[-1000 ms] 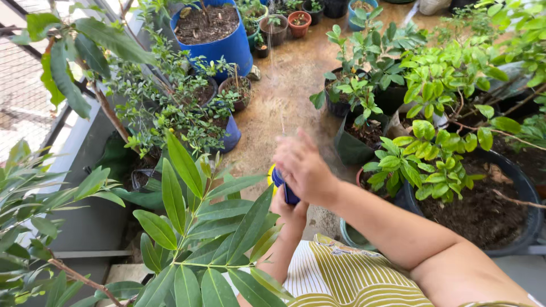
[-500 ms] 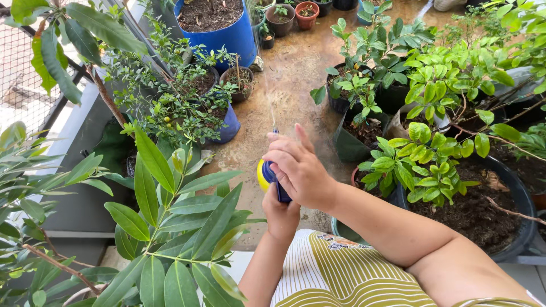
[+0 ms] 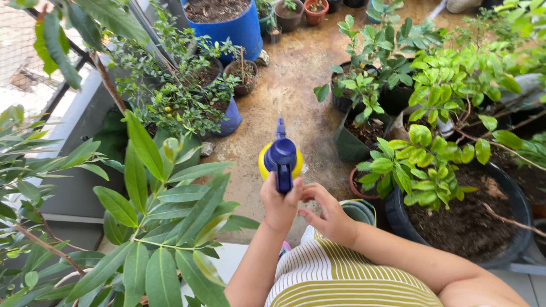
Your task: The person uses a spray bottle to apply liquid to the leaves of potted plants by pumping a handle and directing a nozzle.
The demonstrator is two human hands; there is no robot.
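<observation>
A big dark pot (image 3: 515,227) of soil sits at four o'clock, a blue tub (image 3: 239,31) at twelve, and a long-leaved plant (image 3: 165,210) fills the view from seven to nine. At centre a yellow spray bottle (image 3: 281,160) with a blue pump top points its nozzle toward twelve above the concrete floor (image 3: 301,74). The left hand (image 3: 280,207) has its grip wrapped around the handle. The right hand (image 3: 329,216), fingers loosely spread, rests just beside it at five o'clock.

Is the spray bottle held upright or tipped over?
Upright: the spray bottle shows its blue pump top above the yellow body, gripped by the left hand.
</observation>
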